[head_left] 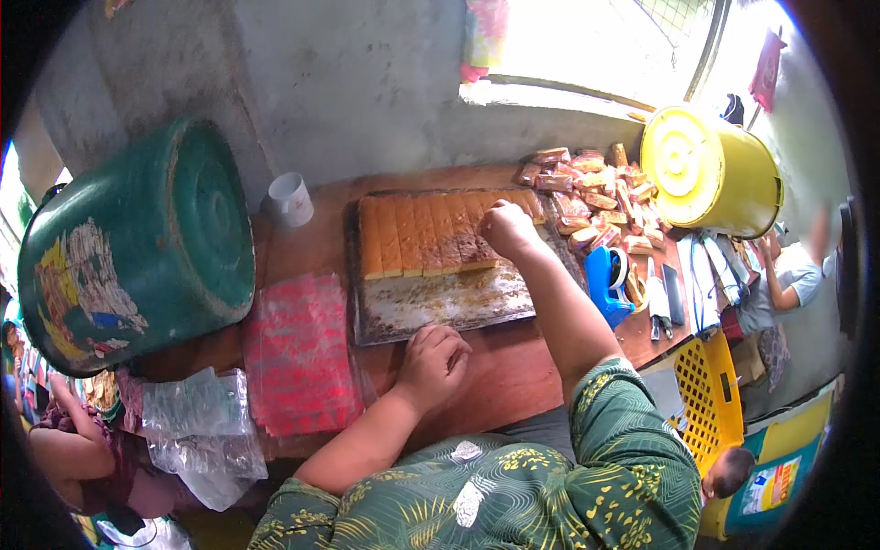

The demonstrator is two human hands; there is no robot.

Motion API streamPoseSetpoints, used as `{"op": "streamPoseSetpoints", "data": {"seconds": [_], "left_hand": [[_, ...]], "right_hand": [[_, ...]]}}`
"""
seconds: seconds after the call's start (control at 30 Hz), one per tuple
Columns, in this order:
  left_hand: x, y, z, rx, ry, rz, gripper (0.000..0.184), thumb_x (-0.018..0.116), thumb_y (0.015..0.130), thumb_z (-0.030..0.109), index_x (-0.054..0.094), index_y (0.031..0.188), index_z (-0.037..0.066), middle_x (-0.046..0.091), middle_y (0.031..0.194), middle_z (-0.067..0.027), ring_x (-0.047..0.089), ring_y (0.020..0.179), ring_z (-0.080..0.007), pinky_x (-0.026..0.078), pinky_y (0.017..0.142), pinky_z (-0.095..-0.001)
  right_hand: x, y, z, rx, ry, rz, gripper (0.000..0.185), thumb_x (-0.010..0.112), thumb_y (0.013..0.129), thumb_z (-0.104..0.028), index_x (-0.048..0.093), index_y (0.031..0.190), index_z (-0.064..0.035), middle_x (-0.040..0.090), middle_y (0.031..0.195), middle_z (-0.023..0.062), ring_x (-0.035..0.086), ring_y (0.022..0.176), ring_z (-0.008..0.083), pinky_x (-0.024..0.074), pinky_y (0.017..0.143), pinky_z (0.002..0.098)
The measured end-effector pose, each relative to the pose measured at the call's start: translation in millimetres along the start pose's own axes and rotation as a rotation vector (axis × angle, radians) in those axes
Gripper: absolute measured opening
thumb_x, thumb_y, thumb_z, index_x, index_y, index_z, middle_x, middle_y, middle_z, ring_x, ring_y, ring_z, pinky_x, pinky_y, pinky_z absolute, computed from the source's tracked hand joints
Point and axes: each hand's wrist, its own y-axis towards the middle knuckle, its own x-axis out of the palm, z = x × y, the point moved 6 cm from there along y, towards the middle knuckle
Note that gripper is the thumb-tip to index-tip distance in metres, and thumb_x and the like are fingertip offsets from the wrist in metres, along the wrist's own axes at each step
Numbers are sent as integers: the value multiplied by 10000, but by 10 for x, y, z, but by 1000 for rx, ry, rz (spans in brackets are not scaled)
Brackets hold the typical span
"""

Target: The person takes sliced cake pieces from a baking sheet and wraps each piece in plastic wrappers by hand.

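Dark metal, rectangular baking tray [449, 307] is sitting in front of you on the brown wooden table [513, 371], and it's holding the brown-topped, pale-sided sliced cake [422, 234] along its far part. Your right hand [506, 229] is hovering or resting at the cake's right end, fingers bunching in narrow; can't tell if they're gripping anything. Your left hand [438, 362] is curling loosely by the tray's near edge, and I can't tell if it's touching.

Other containers: one big green plastic drum [137, 247] is leaning left, one yellow plastic drum [710, 170] is lying right, one white mug [291, 200] is standing near the wall, and one yellow slotted plastic basket [710, 394] is sitting lower right. Can't see what they're holding.

Also counting one blue tape dispenser [607, 286]; the clear-wrapped golden pieces [600, 197] are overlapping too much to count.
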Motion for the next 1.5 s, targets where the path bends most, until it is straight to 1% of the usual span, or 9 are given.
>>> {"op": "streamPoseSetpoints", "data": {"seconds": [0.1, 0.13, 0.23, 0.43, 0.63, 0.83, 1.23, 1.4, 1.5], "left_hand": [[27, -6, -15, 5, -4, -11, 99, 741, 788, 120, 727, 882, 96, 698, 1006, -115, 637, 1055, -350, 488, 982, -472], [36, -8, -25, 7, -2, -14, 101, 739, 787, 121, 728, 884, 98, 698, 1009, -112, 636, 1057, -347, 486, 983, -471], [28, -4, -15, -3, -1, -23, 101, 737, 787, 124, 728, 886, 102, 699, 1018, -106, 636, 1064, -340, 484, 985, -468], [10, -2, -5, -11, -3, -20, 91, 736, 793, 127, 731, 882, 104, 699, 1022, -105, 635, 1066, -336, 485, 979, -466], [65, -4, -63, 31, -6, -13, 117, 742, 778, 104, 703, 888, 114, 678, 988, -112, 630, 1037, -348, 485, 965, -478], [2, 16, 32, 20, -5, -35, 119, 716, 803, 94, 676, 913, 114, 650, 985, -103, 616, 1041, -349, 486, 942, -481], [78, -34, -68, 75, 33, -27, 117, 705, 800, 140, 705, 917, 132, 664, 995, -81, 621, 1053, -321, 486, 941, -472], [72, -36, -78, 48, -1, -6, 109, 712, 799, 150, 721, 907, 143, 679, 984, -59, 627, 1060, -296, 482, 949, -453], [60, -32, -57, 26, 13, -5, 88, 720, 799, 152, 726, 886, 144, 684, 981, -47, 629, 1060, -283, 477, 955, -444]], "right_hand": [[198, 80, 123, -74, -231, -114, 221, 714, 897, -231, 795, 1060, -105, 654, 1269, 136, 603, 1245, 339, 516, 1039, 458], [171, 9, 144, -81, -55, -92, 214, 734, 891, -261, 807, 1045, -131, 658, 1268, 114, 601, 1248, 333, 512, 1039, 466], [117, -109, 80, -145, -36, 92, 106, 748, 809, -160, 815, 821, -242, 712, 1102, 64, 666, 1094, 296, 549, 956, 431], [103, -118, 45, -94, -58, 37, 161, 752, 873, -266, 820, 992, -183, 692, 1218, 119, 627, 1208, 335, 526, 1016, 448], [-252, -557, -450, -435, 448, 142, 133, 876, 734, -131, 761, 794, -106, 699, 1108, 118, 662, 1093, 317, 538, 960, 417], [-171, -984, -1032, -572, 332, 72, 117, 832, 801, -188, 761, 848, -108, 693, 1198, 117, 622, 1204, 334, 498, 1028, 447], [-137, -1183, -850, -521, 420, 90, 67, 787, 862, -134, 768, 874, -71, 726, 1056, 105, 686, 1056, 311, 549, 941, 433], [-21, -1323, -806, -414, 252, 57, 257, 818, 871, -303, 762, 833, -55, 726, 943, 104, 686, 1008, 309, 549, 894, 424], [172, -1282, -600, -274, 328, -89, 274, 817, 845, -327, 765, 923, -70, 711, 1113, 138, 658, 1103, 340, 531, 967, 451]]}}
